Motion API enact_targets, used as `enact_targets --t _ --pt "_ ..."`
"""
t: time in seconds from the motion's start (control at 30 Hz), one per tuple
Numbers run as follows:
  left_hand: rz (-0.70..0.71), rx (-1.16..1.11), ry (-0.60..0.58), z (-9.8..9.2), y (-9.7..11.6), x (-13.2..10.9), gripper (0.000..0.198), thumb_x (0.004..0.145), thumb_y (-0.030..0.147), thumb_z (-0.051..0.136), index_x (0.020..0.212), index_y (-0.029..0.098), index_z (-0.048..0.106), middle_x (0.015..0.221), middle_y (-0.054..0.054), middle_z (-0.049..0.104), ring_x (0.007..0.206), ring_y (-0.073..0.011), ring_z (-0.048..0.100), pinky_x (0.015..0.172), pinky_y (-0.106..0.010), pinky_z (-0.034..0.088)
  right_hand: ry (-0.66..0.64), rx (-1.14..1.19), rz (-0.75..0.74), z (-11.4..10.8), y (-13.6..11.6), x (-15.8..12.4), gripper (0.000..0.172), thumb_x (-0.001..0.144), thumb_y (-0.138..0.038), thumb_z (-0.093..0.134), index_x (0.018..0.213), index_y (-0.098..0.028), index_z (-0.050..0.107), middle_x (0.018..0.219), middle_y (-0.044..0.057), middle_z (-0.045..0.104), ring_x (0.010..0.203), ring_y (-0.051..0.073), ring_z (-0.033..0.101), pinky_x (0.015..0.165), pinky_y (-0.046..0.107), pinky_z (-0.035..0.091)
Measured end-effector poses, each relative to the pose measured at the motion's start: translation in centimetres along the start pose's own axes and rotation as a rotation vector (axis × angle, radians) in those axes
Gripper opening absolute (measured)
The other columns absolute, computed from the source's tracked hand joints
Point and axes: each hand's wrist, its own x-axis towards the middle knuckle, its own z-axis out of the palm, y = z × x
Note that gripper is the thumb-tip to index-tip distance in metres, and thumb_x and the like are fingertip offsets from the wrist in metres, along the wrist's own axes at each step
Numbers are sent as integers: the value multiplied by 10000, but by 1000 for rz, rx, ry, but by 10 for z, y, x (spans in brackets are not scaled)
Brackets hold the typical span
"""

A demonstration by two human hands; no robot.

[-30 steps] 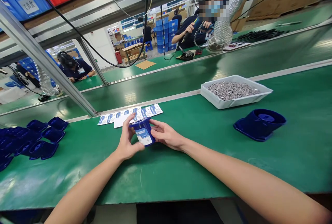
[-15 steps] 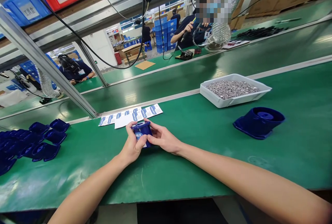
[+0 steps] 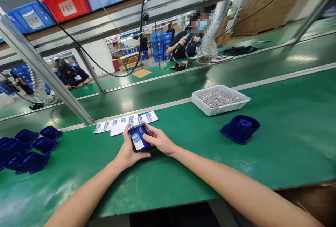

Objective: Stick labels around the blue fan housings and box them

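Observation:
Both of my hands hold a small dark blue plastic housing with a white and blue label on its side, just above the green bench. My left hand wraps round its left side and bottom. My right hand grips its right side, with the fingers pressed on the label area. Strips of blue and white labels lie flat on the bench just behind the housing.
A white tray of small metal parts stands at the right rear. One more blue housing sits to the right. Several blue housings are piled at the left edge. Other people work across the conveyor behind a slanted metal post.
The housing has been turned in my hands so its label faces me more squarely. My view has shifted, so the tray and the lone housing now sit further left in the picture.

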Motion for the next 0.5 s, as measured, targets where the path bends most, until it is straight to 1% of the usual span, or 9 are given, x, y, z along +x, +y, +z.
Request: enact_targets --t 0.03,0.1,0.13,0.2,0.27,0.3,0.37,0.43,0.5 --pt "6 25 -2 -1 0 0 1405 720 397 942 1615 305 -137 1530 -215 486 1341 -335 610 1162 -573 482 52 -77 -15 -3 -6 0 937 919 -587 604 1684 -212 213 1323 108 634 1113 183 664 922 298 589" --pt "29 132 -2 -5 -3 1 1337 739 468 921 1633 340 -65 1549 -184 475 1376 -333 577 1199 -595 437 176 -268 -40 -15 -20 -3 945 903 -500 635 1693 -233 190 1324 88 627 1113 172 648 990 305 556" --pt "40 192 5 -8 -5 2 1265 771 501 889 1638 353 -20 1536 -163 492 1379 -327 573 1208 -604 420 240 -379 -44 -22 -29 -7 978 876 -464 677 1695 -258 183 1321 78 623 1106 173 640 1010 313 539" --pt "54 296 50 -17 -12 9 1060 861 547 788 1640 361 93 1526 -135 511 1401 -313 551 1223 -599 399 349 -620 -32 -38 -46 -16 1023 818 -405 748 1686 -316 213 1305 65 616 1110 196 618 1033 345 507" --pt "51 401 146 -31 -22 18 868 926 568 687 1621 335 222 1525 -125 521 1421 -307 532 1220 -574 410 434 -856 4 -54 -61 -28 945 817 -356 742 1658 -323 312 1290 84 610 1167 245 582 1057 391 471" --pt "42 466 198 -40 -28 23 809 945 573 648 1609 309 268 1532 -128 518 1430 -310 521 1216 -563 418 470 -964 30 -61 -68 -33 878 828 -319 723 1634 -303 377 1285 103 608 1204 272 560 1073 416 450" --pt "16 600 267 -61 -40 32 762 962 565 591 1591 240 310 1565 -149 485 1463 -327 480 1225 -565 406 536 -1146 103 -73 -78 -42 761 832 -216 685 1568 -237 493 1269 151 608 1239 320 536 1085 465 422" --pt "-14 693 284 -82 -52 38 742 961 528 561 1574 172 342 1588 -181 454 1486 -358 444 1243 -590 370 605 -1282 203 -84 -85 -50 654 810 -109 650 1460 -163 606 1222 202 620 1213 368 548 1055 521 418" --pt "-39 730 265 -99 -62 40 721 948 489 562 1555 142 383 1582 -195 462 1487 -380 438 1247 -604 355 692 -1384 295 -93 -90 -58 515 794 -42 609 1299 -82 698 1149 253 627 1176 421 555 1006 576 414"
